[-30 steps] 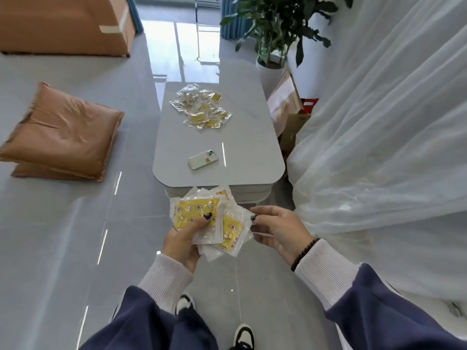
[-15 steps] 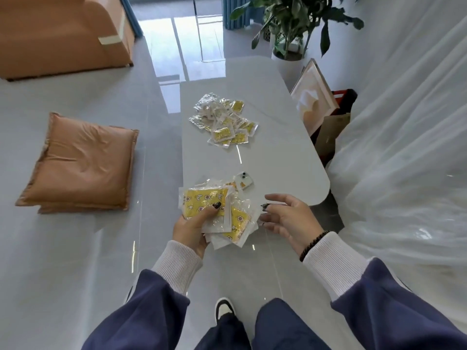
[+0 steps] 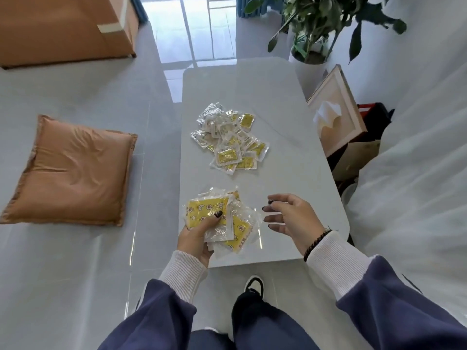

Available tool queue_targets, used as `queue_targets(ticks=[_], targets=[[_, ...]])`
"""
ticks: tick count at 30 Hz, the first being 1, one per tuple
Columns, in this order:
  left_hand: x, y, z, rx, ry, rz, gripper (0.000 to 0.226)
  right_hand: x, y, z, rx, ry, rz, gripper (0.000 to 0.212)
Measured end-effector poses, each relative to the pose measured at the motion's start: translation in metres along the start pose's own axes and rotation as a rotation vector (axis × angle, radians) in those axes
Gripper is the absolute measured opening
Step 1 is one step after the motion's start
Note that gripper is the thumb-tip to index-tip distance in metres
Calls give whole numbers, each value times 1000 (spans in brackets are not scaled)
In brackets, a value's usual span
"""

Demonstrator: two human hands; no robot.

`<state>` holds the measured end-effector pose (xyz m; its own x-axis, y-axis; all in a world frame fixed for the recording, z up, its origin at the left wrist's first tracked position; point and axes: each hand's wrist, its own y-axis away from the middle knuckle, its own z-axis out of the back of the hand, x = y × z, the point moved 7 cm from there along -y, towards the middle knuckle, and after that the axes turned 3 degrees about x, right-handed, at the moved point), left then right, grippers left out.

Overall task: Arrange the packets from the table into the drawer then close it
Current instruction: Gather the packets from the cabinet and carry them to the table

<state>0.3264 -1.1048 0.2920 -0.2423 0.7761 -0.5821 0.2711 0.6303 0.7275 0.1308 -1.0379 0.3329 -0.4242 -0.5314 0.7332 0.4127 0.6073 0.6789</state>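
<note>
While left hand (image 3: 195, 236) clamps the packet stack (image 3: 222, 221), open empty right hand (image 3: 290, 218) should square its edges before fetching the bench (image 3: 290, 173) pile (image 3: 230, 142).

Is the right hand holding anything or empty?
Empty. The right hand hovers open over the table, fingers spread, beside the packets in the left hand.

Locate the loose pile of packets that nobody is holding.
In the head view, the loose pile of packets lies mid-table on the white table, beyond the bunch of packets in the left hand and left of the leaning picture frame.
</note>
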Motion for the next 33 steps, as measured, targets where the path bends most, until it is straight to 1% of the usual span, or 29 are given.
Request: queue_targets(ticks=[3,6,9,14,20,24,27,29,30,32,33], targets=[[-6,-36,-7,-34,25,21,57,15,-40,-4,21,25,-16,17],[-5,-74,-3,-99,42,60,61,16,-79,-12,23,-3,-58,16],[-2,-127,3,-133,34,86,65,7,-132,-22,7,-54,-101,18],[1,-229,21,-168,-8,111,56,-25,-221,-39,-47,-103,-181,20],[2,-351,42,-188,-60,171,53,-59,-310,-54,-144,-125,-245,23],[-16,-416,55,-169,-155,176,48,-71,-361,-79,-182,-138,-257,22],[-36,-457,50,-137,-209,159,42,-71,-386,-96,-203,-184,-263,20],[-53,-485,46,-159,-326,89,38,-68,-396,-105,-210,-216,-267,19],[-63,-499,44,-181,-456,33,41,-66,-399,-108,-211,-230,-267,19],[-79,-522,40,-226,-751,-53,59,-59,-403,-110,-210,-249,-249,18],[-83,-531,39,-233,-851,-63,64,-56,-404,-108,-214,-255,-231,17]])
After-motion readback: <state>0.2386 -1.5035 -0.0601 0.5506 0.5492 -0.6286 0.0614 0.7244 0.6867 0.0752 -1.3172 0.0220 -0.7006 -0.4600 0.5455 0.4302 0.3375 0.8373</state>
